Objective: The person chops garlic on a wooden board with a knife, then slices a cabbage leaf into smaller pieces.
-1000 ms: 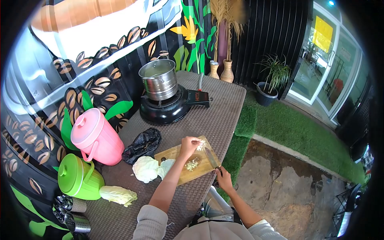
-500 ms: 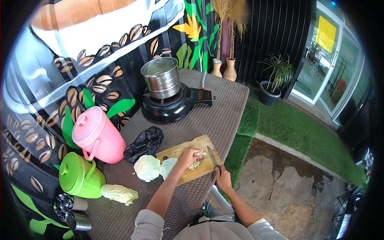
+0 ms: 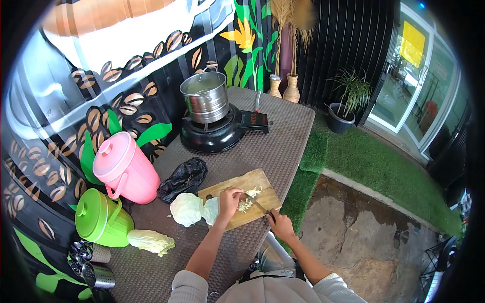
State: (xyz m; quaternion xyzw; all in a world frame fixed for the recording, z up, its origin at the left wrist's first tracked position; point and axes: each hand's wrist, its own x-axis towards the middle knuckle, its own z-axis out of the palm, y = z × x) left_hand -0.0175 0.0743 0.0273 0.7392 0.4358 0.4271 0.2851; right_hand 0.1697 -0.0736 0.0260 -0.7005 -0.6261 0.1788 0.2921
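My right hand (image 3: 282, 224) is wrapped round the dark handle of a knife (image 3: 257, 203). The blade slants up and left over a wooden cutting board (image 3: 265, 184). My left hand (image 3: 230, 200) is curled on the board, its fingertips close to the blade's tip; whatever they pinch is hidden. Shredded cabbage (image 3: 245, 205) lies on the board in two small heaps, either side of the blade. A round cabbage (image 3: 186, 209) sits at the board's left end, with a pale cabbage piece (image 3: 210, 211) between it and my left wrist.
A black plastic bag (image 3: 184, 177) lies behind the round cabbage. Farther back, a steel pot (image 3: 204, 98) stands on a black gas stove (image 3: 212, 137). Pink (image 3: 129, 169) and green (image 3: 103, 222) lidded jugs, a napa cabbage (image 3: 150, 242) and a steel utensil holder (image 3: 98, 276) line the left side.
My left hand has drawn back left from the shreds. The knife has swung from the board's right edge to lie across the middle, its tip now near my left fingers.
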